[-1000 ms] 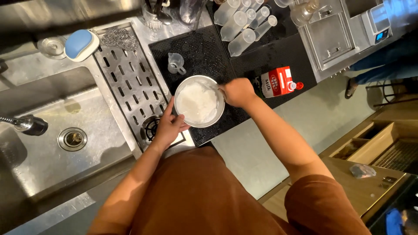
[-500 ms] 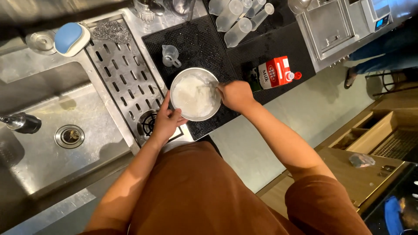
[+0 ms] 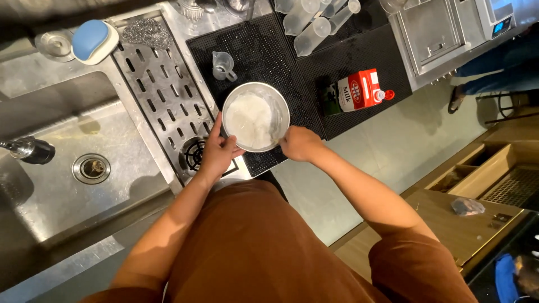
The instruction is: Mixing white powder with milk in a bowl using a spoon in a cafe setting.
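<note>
Left hand [image 3: 218, 152] clamped the near-left rim of a round metal bowl [image 3: 279, 104], thumb up along the edge, fingers curled under and outside. Right hand [image 3: 299, 142] sat at the bowl's near-right rim, closed around something thin that reached into the bowl; likely a whisk or spoon handle, too small to tell. Bowl held a white, pasty or frothy mix [image 3: 250, 119], spread over most of the bottom. Bowl stood between both hands on a black rubber mat [image 3: 264, 50] on the worktop.

Beyond the left hand: small clear measuring jug [image 3: 223, 65], upright on the mat. Further left of that hand: slotted steel drainboard [image 3: 160, 95] and sink [image 3: 50, 146] with drain [image 3: 91, 168]. Just beyond the right hand, off to its right: red and white milk carton [image 3: 359, 91] lying on its side, red cap pointing away. Far beyond both hands: clear plastic bottles [image 3: 314, 28] lying in a bunch.

Step judged: mixing the white contents, left hand bracing. Next move would call for a firm hold on the rim so the bowl doesn't skate on the mat, and strokes kept low so nothing slops over the edge.
</note>
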